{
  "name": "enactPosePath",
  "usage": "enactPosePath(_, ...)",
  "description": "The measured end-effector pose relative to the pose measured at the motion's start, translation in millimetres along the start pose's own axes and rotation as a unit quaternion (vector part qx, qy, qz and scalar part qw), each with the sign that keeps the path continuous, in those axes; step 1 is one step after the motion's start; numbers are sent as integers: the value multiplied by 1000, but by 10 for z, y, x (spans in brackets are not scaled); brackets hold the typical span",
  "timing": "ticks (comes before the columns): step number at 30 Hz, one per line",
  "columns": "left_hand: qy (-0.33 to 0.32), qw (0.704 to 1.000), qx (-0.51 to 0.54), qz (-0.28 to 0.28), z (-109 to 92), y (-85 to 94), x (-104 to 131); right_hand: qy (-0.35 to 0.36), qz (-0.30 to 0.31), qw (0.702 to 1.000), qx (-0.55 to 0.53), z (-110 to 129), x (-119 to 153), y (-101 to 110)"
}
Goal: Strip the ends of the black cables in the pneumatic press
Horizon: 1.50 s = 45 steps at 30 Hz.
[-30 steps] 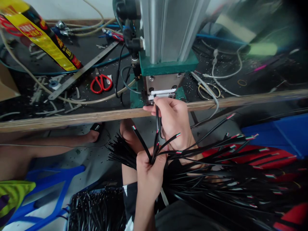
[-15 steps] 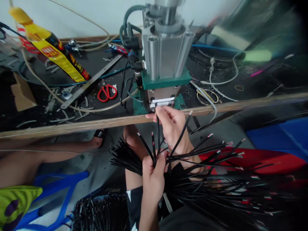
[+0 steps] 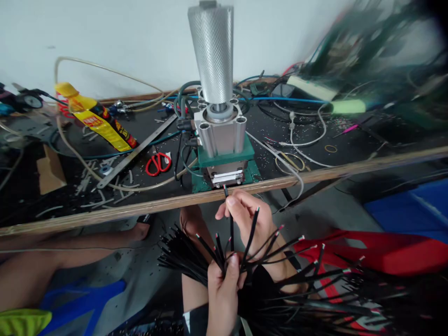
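My left hand (image 3: 226,284) is closed round several thin black cables (image 3: 215,252), whose ends fan out above the thumb. My right hand (image 3: 248,214) pinches one black cable (image 3: 231,229) between thumb and fingers. Its stripped tip, showing red and white, points up just in front of the bench press machine (image 3: 219,140). The tip looks apart from the white strips at the machine's lower front. A large bundle of black cables (image 3: 297,317) with bare coloured ends spreads across my lap to the right.
On the bench (image 3: 168,200) lie red-handled scissors (image 3: 158,163), a metal ruler (image 3: 140,149), gold-handled scissors (image 3: 290,161), a yellow bottle (image 3: 100,119), hoses and cut sleeve scraps. A wooden edge runs along its front. Another person's leg (image 3: 52,261) and a blue stool (image 3: 84,298) are at left.
The right hand has drawn the pinched cable back from the machine's front, and its tip is visible. The view has tilted up, showing the machine's knurled top. The left hand keeps its hold.
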State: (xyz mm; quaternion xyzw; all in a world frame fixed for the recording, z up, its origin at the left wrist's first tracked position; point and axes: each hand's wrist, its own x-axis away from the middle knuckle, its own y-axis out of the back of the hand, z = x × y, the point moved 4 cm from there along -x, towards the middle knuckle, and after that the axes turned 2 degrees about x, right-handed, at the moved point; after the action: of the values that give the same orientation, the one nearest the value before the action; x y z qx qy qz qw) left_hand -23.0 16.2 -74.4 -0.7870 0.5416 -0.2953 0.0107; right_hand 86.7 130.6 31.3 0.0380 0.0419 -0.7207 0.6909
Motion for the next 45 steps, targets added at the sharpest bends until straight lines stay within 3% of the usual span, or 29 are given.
enactPosePath(8,-60,995,-82,11,-158,-31,-47,-52,-37,996,-58,-94,-158,-142)
enactPosePath(26,-84,993,-8,81,-426,-257,-62,-70,-48,996,-41,-58,-312,-124)
enactPosePath(45,-77,993,-14,91,-421,-247,-70,-73,-42,996,-30,-73,-328,-136)
